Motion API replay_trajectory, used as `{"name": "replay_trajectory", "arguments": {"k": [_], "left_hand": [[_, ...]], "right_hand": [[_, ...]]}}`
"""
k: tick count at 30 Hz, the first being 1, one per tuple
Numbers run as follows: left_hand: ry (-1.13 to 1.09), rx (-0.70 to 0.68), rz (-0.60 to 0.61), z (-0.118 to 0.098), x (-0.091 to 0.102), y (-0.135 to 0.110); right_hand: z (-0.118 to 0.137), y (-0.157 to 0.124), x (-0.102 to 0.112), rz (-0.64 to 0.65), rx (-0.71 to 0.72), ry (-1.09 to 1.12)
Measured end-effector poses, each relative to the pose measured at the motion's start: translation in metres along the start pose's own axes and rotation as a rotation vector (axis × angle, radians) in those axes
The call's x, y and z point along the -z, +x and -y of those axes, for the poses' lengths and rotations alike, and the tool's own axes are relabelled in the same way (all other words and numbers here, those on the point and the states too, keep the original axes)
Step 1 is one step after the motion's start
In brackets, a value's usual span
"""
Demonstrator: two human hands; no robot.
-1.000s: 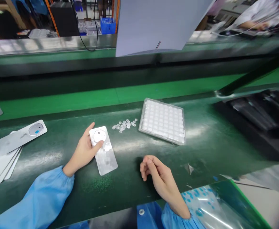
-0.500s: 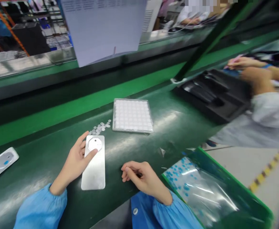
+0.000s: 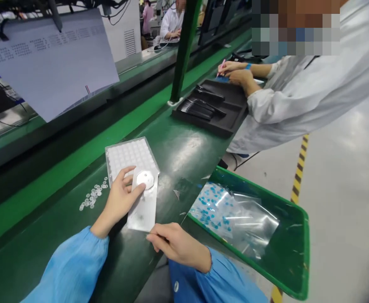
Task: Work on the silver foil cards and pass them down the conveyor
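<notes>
A flat silver-white rectangular plate (image 3: pixel 142 212) with a white octagonal piece (image 3: pixel 145 180) at its far end is gripped by my left hand (image 3: pixel 121 198). The thumb lies on the octagonal piece, and the fingers curl around the plate's left edge. My right hand (image 3: pixel 179 244) is closed, its thumb and forefinger pinched together at the plate's near right corner. Whether those fingertips grip the corner or something small cannot be made out. Just beyond the plate lies a clear tray of white pieces (image 3: pixel 126 153), partly covered by it. Several small clear discs (image 3: pixel 94 193) lie left of the tray.
To the right, a green bin (image 3: pixel 304 252) holds a clear plastic sheet (image 3: pixel 250 219) with blue dots. Farther along the green bench sits a black tray (image 3: pixel 209 109), near a co-worker's hands (image 3: pixel 241 75) with a pink pen. A paper sheet (image 3: pixel 61 71) hangs above the bench.
My view has swung right. The plate in my left hand has moved beside the tray, away from the loose discs. My right hand has come up to the plate's near corner.
</notes>
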State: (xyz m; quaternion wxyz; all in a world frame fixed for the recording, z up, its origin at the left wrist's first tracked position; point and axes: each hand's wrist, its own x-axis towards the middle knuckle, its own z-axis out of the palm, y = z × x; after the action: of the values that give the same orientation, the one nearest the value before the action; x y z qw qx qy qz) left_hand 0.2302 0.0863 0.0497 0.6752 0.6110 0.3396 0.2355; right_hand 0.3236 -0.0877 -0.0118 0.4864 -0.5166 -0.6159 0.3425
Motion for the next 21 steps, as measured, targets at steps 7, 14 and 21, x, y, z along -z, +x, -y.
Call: {"name": "replay_trajectory", "arguments": {"k": [7, 14, 21], "left_hand": [[-0.040, -0.044, -0.079, -0.018, -0.099, 0.135], [0.065, -0.071, -0.005, -0.016, -0.160, 0.200], [0.355, -0.200, -0.097, -0.016, -0.168, 0.216]], "right_hand": [[-0.017, -0.060, 0.043, -0.343, -0.218, 0.190], [-0.053, -0.109, 0.063, -0.671, -0.406, 0.311], [-0.065, -0.120, 0.068, -0.810, -0.431, 0.421]]}}
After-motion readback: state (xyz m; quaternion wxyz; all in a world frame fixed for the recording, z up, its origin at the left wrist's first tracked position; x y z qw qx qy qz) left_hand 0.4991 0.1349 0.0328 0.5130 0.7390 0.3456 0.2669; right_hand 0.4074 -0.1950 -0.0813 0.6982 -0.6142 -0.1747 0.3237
